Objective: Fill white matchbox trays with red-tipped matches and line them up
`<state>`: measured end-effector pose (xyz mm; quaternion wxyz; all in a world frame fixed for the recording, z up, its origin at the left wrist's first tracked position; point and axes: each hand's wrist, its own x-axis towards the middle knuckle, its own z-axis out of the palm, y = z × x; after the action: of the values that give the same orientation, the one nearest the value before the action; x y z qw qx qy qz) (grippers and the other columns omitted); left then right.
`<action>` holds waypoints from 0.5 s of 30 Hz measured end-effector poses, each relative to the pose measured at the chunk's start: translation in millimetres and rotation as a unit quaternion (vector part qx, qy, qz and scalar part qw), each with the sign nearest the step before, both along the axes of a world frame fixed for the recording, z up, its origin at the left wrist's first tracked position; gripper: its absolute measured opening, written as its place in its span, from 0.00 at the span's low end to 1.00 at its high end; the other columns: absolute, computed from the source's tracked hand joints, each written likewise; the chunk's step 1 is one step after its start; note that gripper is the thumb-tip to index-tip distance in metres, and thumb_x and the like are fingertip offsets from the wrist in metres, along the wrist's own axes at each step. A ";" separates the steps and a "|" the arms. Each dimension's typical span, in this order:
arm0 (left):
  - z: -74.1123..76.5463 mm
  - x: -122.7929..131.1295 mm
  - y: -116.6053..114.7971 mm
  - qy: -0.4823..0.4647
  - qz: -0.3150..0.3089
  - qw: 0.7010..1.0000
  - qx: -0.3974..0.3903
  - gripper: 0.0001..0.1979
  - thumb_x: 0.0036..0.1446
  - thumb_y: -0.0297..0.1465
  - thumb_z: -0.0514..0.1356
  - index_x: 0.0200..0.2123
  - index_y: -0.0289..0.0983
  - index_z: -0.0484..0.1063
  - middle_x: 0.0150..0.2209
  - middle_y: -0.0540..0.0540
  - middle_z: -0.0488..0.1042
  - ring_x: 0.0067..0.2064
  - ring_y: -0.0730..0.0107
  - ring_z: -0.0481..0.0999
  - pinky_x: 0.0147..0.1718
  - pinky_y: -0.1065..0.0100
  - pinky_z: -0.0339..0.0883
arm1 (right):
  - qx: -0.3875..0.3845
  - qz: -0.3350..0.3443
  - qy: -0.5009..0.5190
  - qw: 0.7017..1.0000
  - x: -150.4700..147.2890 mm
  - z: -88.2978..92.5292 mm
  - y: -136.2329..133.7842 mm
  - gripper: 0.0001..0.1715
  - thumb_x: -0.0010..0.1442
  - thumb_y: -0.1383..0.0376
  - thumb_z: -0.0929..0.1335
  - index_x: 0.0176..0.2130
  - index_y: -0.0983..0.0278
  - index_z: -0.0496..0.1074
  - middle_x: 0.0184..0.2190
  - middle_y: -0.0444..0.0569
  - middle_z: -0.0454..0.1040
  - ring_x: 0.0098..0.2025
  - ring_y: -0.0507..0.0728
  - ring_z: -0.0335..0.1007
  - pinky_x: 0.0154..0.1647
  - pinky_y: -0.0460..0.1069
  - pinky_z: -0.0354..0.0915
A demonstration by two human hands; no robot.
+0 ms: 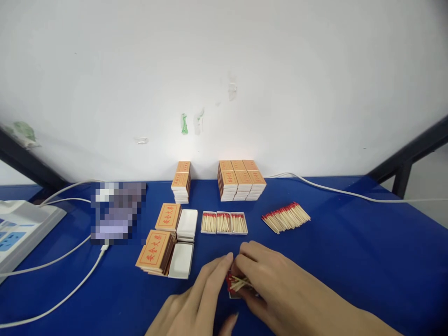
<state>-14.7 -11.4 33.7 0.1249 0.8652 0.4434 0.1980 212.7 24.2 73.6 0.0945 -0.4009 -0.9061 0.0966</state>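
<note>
In front of me a small tray (pixel 234 295) with red-headed matches (pixel 240 283) lies between my two hands, mostly covered by fingers. My right hand (pixel 276 280) is closed around the matches at the tray, its fingers bent over them. Stretched fingers of my left hand (pixel 199 296) rest along the tray's left side, with the thumb apart below. Just beyond are three filled match trays (pixel 224 223) standing side by side, heads pointing away. Loose matches (pixel 286 217) lie in a slanted row to the right.
Left of my hands stand stacked orange matchbox sleeves (pixel 154 249) beside white empty trays (pixel 181 260). Matchbox stacks (pixel 241 179) and a narrower stack (pixel 181 181) stand by the wall. A blurred phone-like object (pixel 117 210), white cables (pixel 80 284) and a power strip (pixel 31 219) occupy the left.
</note>
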 end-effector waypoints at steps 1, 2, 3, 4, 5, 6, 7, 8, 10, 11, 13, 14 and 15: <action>3.2 2.5 1.2 -0.017 0.007 0.999 -0.027 0.55 0.60 0.24 0.65 0.80 0.56 0.38 0.68 0.51 0.77 0.47 0.62 0.91 0.39 0.66 0.88 | -0.010 -0.007 0.013 1.000 1.7 1.3 -0.5 0.10 0.59 0.76 0.73 0.37 0.62 0.75 0.37 0.48 0.76 0.37 0.56 0.73 0.35 0.51 0.66; 5.8 4.6 2.2 -0.032 0.013 0.998 -0.049 0.57 0.59 0.23 0.67 0.79 0.59 0.38 0.68 0.52 0.78 0.47 0.61 0.91 0.41 0.65 0.88 | -0.021 -0.013 0.024 0.999 3.6 3.2 -1.0 0.09 0.61 0.76 0.72 0.38 0.62 0.75 0.37 0.48 0.76 0.38 0.57 0.73 0.37 0.50 0.67; 7.8 6.2 3.2 -0.044 0.015 0.997 -0.066 0.58 0.59 0.22 0.69 0.78 0.61 0.37 0.68 0.52 0.77 0.50 0.60 0.90 0.44 0.63 0.88 | -0.031 -0.016 0.032 0.999 5.5 5.2 -1.2 0.09 0.63 0.75 0.72 0.39 0.62 0.75 0.38 0.48 0.76 0.40 0.57 0.74 0.38 0.50 0.69; 8.8 7.2 4.1 -0.054 0.014 0.995 -0.078 0.59 0.59 0.22 0.69 0.78 0.63 0.37 0.68 0.53 0.77 0.51 0.60 0.90 0.46 0.62 0.88 | -0.043 -0.020 0.038 0.998 7.5 7.2 -1.2 0.09 0.65 0.75 0.71 0.39 0.61 0.75 0.38 0.48 0.76 0.41 0.57 0.75 0.40 0.50 0.70; 9.1 7.5 5.2 -0.059 0.009 0.994 -0.088 0.58 0.60 0.22 0.70 0.78 0.64 0.37 0.69 0.53 0.77 0.50 0.60 0.90 0.44 0.62 0.88 | -0.055 -0.023 0.043 0.997 9.5 8.9 -0.9 0.08 0.67 0.74 0.70 0.39 0.61 0.75 0.39 0.49 0.76 0.42 0.58 0.75 0.41 0.50 0.71; 8.5 7.4 6.3 -0.062 0.001 0.994 -0.093 0.57 0.62 0.23 0.70 0.77 0.64 0.38 0.69 0.52 0.77 0.46 0.63 0.91 0.41 0.63 0.88 | -0.070 -0.028 0.048 0.996 11.5 10.1 -0.3 0.09 0.68 0.74 0.70 0.39 0.61 0.76 0.39 0.49 0.76 0.43 0.58 0.76 0.42 0.50 0.72; 7.3 6.8 7.5 -0.064 -0.008 0.993 -0.096 0.54 0.64 0.25 0.69 0.77 0.64 0.38 0.66 0.52 0.79 0.39 0.67 0.90 0.35 0.66 0.87 | -0.086 -0.031 0.054 0.994 13.7 10.9 0.5 0.09 0.68 0.74 0.70 0.39 0.61 0.76 0.40 0.49 0.76 0.42 0.58 0.76 0.42 0.50 0.72; 5.6 6.0 8.8 -0.066 -0.018 0.993 -0.099 0.51 0.66 0.26 0.68 0.77 0.63 0.40 0.59 0.52 0.83 0.30 0.71 0.87 0.30 0.69 0.84 | -0.105 -0.035 0.059 0.992 15.8 11.3 1.5 0.09 0.69 0.74 0.70 0.39 0.61 0.76 0.41 0.49 0.76 0.42 0.57 0.76 0.42 0.50 0.73; 1.5 4.3 10.9 -0.072 -0.033 0.992 -0.098 0.43 0.72 0.30 0.65 0.77 0.58 0.43 0.38 0.59 0.82 0.19 0.75 0.75 0.22 0.74 0.76 | -0.142 -0.042 0.074 0.986 20.2 12.0 3.5 0.10 0.69 0.75 0.70 0.41 0.61 0.77 0.42 0.49 0.76 0.42 0.57 0.76 0.43 0.50 0.73; -0.6 3.7 11.7 -0.078 -0.039 0.992 -0.094 0.40 0.74 0.31 0.63 0.77 0.56 0.44 0.29 0.62 0.76 0.17 0.75 0.72 0.21 0.74 0.74 | -0.160 -0.045 0.082 0.983 22.3 12.5 4.5 0.10 0.69 0.75 0.70 0.41 0.61 0.77 0.43 0.48 0.76 0.42 0.56 0.76 0.43 0.50 0.73; -3.9 3.3 12.6 -0.089 -0.046 0.992 -0.082 0.34 0.77 0.33 0.59 0.77 0.52 0.46 0.23 0.64 0.65 0.17 0.73 0.68 0.20 0.74 0.71 | -0.193 -0.047 0.098 0.975 26.4 14.4 6.4 0.12 0.70 0.76 0.69 0.42 0.60 0.78 0.44 0.47 0.76 0.42 0.55 0.76 0.44 0.50 0.72; -4.8 3.5 12.9 -0.091 -0.048 0.992 -0.076 0.32 0.78 0.34 0.57 0.77 0.51 0.47 0.24 0.63 0.63 0.17 0.73 0.68 0.21 0.74 0.71 | -0.211 -0.050 0.105 0.971 28.3 15.5 7.3 0.12 0.70 0.76 0.69 0.42 0.60 0.79 0.44 0.47 0.76 0.42 0.54 0.76 0.45 0.50 0.71; -5.2 3.8 13.1 -0.093 -0.048 0.992 -0.070 0.30 0.79 0.35 0.56 0.76 0.50 0.48 0.24 0.63 0.62 0.18 0.73 0.67 0.20 0.73 0.70 | -0.226 -0.053 0.115 0.966 30.1 16.6 8.4 0.12 0.71 0.75 0.69 0.42 0.59 0.79 0.45 0.46 0.76 0.42 0.54 0.76 0.45 0.49 0.71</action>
<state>-10.9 1.7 28.5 0.2351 0.8526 0.4004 0.2396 242.8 32.6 90.2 0.1104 -0.4457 -0.8209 0.3395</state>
